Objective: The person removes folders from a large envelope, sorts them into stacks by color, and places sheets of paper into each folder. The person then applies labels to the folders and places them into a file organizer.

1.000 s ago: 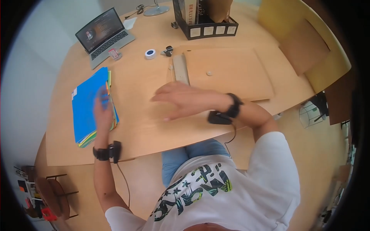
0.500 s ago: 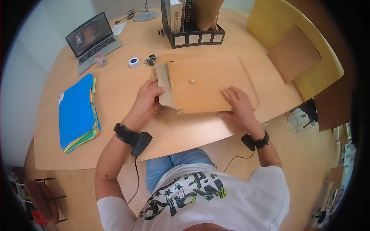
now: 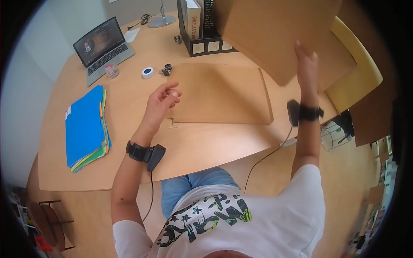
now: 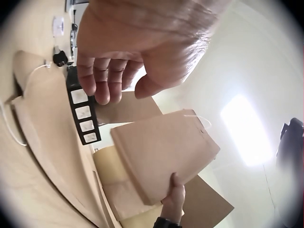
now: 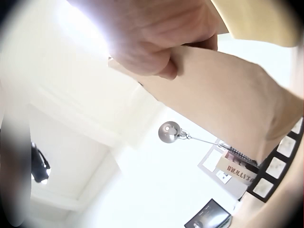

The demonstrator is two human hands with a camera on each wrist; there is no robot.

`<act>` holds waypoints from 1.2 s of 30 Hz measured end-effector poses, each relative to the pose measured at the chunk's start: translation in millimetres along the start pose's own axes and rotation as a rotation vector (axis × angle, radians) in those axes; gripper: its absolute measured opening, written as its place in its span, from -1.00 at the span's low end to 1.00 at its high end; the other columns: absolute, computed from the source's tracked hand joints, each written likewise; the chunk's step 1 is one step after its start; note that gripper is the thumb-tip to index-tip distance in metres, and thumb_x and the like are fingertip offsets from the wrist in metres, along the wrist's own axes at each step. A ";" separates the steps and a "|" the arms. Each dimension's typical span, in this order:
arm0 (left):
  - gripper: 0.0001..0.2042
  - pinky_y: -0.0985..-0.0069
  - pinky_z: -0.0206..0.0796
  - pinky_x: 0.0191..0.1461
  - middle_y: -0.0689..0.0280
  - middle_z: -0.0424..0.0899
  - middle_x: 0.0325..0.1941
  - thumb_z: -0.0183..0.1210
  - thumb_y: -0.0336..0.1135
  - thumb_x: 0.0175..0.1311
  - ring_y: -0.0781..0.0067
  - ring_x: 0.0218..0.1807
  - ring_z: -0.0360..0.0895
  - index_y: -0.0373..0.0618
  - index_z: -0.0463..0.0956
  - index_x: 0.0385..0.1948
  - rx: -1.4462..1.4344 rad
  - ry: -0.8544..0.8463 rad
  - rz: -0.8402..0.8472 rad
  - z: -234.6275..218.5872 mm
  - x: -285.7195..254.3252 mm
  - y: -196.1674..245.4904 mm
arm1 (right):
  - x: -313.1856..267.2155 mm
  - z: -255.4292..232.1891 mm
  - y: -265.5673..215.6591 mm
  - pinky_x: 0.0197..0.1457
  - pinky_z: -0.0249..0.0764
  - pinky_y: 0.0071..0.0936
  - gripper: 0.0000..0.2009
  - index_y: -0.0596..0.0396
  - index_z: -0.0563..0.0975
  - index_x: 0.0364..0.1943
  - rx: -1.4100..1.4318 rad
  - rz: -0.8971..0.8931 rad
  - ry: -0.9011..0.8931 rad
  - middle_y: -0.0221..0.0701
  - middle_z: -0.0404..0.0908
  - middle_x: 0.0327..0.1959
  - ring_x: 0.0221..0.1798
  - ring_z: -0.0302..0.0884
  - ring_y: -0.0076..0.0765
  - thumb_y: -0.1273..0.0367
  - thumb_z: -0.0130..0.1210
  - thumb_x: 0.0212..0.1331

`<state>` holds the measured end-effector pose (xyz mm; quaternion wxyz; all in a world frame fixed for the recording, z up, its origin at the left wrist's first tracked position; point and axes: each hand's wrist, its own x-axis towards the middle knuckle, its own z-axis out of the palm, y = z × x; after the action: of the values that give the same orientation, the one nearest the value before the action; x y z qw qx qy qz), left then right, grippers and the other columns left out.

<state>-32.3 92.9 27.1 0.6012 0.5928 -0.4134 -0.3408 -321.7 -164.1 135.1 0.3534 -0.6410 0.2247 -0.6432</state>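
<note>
Envelope [image 3: 279, 32] of brown paper tilts in the air at the upper right of the head view, gripped near its edge between thumb and fingers of the right hand [image 3: 307, 71]. A second brown envelope [image 3: 223, 94] lies flat on the table [image 3: 133, 116] at the centre of the frame. Near its left edge is the left hand [image 3: 161, 103], fingers loosely bent, holding nothing. Blue-topped folders [image 3: 86, 124] are stacked at the left, a laptop [image 3: 105, 49] stands at the upper left, and a black organiser [image 3: 206, 46] at the top centre is partly hidden by the raised paper
</note>
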 end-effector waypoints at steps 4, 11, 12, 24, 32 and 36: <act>-0.66 0.64 0.33 -0.04 0.37 0.57 -0.17 0.08 -0.30 0.33 0.64 -0.17 0.48 -0.19 0.40 0.10 -0.102 -0.022 -0.141 -7.5 6.9 -40.8 | 55.9 46.7 49.9 -0.25 0.39 -0.54 -0.74 0.23 0.59 -0.24 0.035 -0.077 0.022 -0.54 0.59 -0.36 -0.32 0.43 -0.61 0.28 0.18 0.17; -0.66 0.63 0.33 0.01 0.37 0.55 -0.16 0.08 -0.35 0.32 0.61 -0.13 0.47 -0.26 0.39 0.08 -0.128 -0.063 -0.137 -11.8 1.2 -53.5 | 97.1 171.0 119.6 -0.22 0.47 -0.24 -0.69 0.07 0.61 -0.26 -0.357 -0.205 0.130 -0.16 0.65 -0.41 -0.31 0.62 -0.04 0.13 0.06 0.17; -0.66 0.63 0.33 0.02 0.37 0.55 -0.16 0.08 -0.35 0.32 0.61 -0.12 0.47 -0.27 0.39 0.08 -0.136 -0.064 -0.122 -12.2 1.0 -55.7 | 98.1 182.9 122.7 -0.19 0.47 -0.20 -0.69 0.05 0.61 -0.24 -0.401 -0.181 0.134 -0.15 0.64 -0.37 -0.26 0.59 0.04 0.13 0.04 0.18; -0.67 0.69 0.29 -0.01 0.42 0.51 -0.17 0.08 -0.40 0.32 0.66 -0.12 0.44 -0.25 0.38 0.09 -0.131 -0.121 -0.138 -13.6 3.3 -60.6 | 83.3 239.4 174.8 -0.01 0.42 -0.07 -0.58 0.01 0.56 -0.07 -0.563 -0.027 0.012 -0.01 0.61 -0.20 -0.05 0.52 0.16 0.03 -0.06 0.21; -0.67 0.66 0.30 0.03 0.39 0.53 -0.15 0.08 -0.39 0.32 0.63 -0.09 0.45 -0.26 0.38 0.09 -0.091 -0.120 -0.138 -15.3 1.5 -56.7 | 73.9 214.9 203.7 0.03 0.45 -0.11 -0.64 0.05 0.60 -0.17 -0.878 0.003 -0.200 -0.05 0.63 -0.23 -0.07 0.57 0.10 0.11 0.09 0.07; -0.67 0.64 0.30 0.07 0.38 0.53 -0.15 0.07 -0.40 0.32 0.61 -0.08 0.46 -0.27 0.38 0.09 -0.102 -0.120 -0.125 -14.2 1.3 -56.8 | 76.1 204.1 211.4 -0.05 0.47 -0.12 -0.66 0.11 0.63 -0.31 -0.897 0.050 -0.331 -0.03 0.64 -0.32 -0.14 0.58 0.11 0.11 0.10 0.06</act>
<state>-14.3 94.1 -28.7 0.5822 0.5646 -0.3930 -0.4334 -80.4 -324.3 44.6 0.0883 -0.8185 0.4362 -0.3634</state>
